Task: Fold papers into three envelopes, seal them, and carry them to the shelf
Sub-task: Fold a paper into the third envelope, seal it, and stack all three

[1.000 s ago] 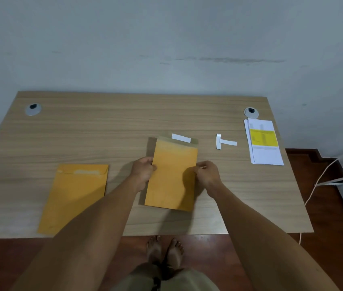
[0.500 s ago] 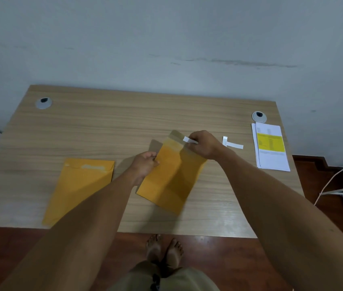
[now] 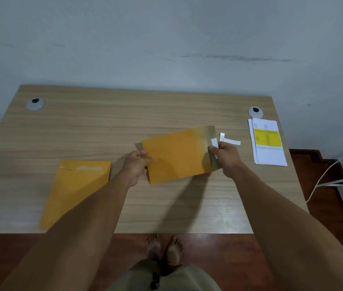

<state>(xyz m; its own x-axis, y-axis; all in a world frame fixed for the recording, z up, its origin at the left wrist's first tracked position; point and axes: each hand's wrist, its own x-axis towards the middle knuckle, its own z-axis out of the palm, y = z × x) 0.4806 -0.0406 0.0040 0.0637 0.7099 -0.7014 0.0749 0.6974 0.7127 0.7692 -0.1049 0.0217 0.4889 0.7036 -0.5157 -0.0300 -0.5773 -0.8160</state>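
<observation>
fingers [image 3: 145, 158] of the left hand [image 3: 136, 165] pinch one end of the orange envelope [image 3: 176, 156] over the desk [image 3: 124, 122]. right hand [image 3: 228, 158] pinches a white strip [image 3: 214, 142] at its flap end. another envelope [image 3: 76, 190] lies left of it, papers [image 3: 269, 143] right.

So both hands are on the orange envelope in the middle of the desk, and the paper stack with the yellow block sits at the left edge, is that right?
Not quite. Both the left hand and right hand do hold the orange envelope, but the paper stack with the yellow block lies at the desk's right edge, not the left, as the head view shows.
</observation>
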